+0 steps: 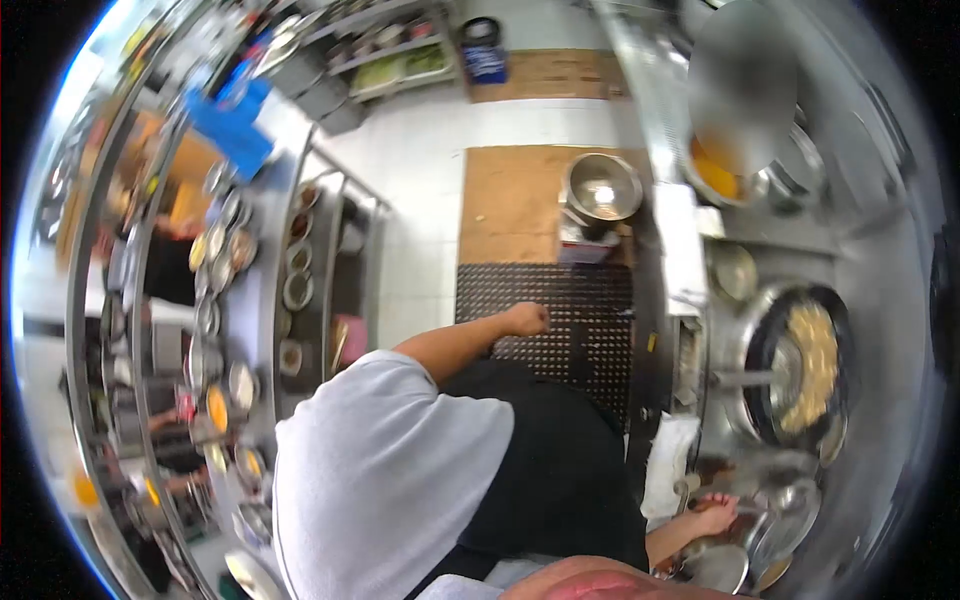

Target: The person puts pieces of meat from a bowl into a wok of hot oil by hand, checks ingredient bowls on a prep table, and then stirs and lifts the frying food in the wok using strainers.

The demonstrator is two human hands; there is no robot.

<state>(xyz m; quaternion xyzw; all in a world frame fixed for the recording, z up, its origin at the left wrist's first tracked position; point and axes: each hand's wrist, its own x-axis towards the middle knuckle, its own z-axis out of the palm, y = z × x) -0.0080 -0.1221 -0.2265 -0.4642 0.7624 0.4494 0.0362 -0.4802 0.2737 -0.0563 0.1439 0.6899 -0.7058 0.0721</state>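
Over the black rubber mat point(590, 300), my left hand point(525, 318) is curled into a fist with nothing visible in it. My right hand point(715, 515) reaches among metal containers beside the stove. Its fingers look curled, and what they hold, if anything, is hard to make out. A round metal lid or bowl point(718, 568) lies just below that hand. Further along the stove, a dark wok point(765, 405) contains a curved band of pale yellow food point(815, 365). A metal utensil handle point(745, 379) sticks out over the wok's near rim.
A shiny steel bowl point(603, 187) stands at the counter's edge. Beyond the wok is a pan with orange contents point(715, 165), partly behind a blurred grey patch. A white cloth point(668, 465) lies on the counter edge. Shelves on the left hold several bowls, with people behind.
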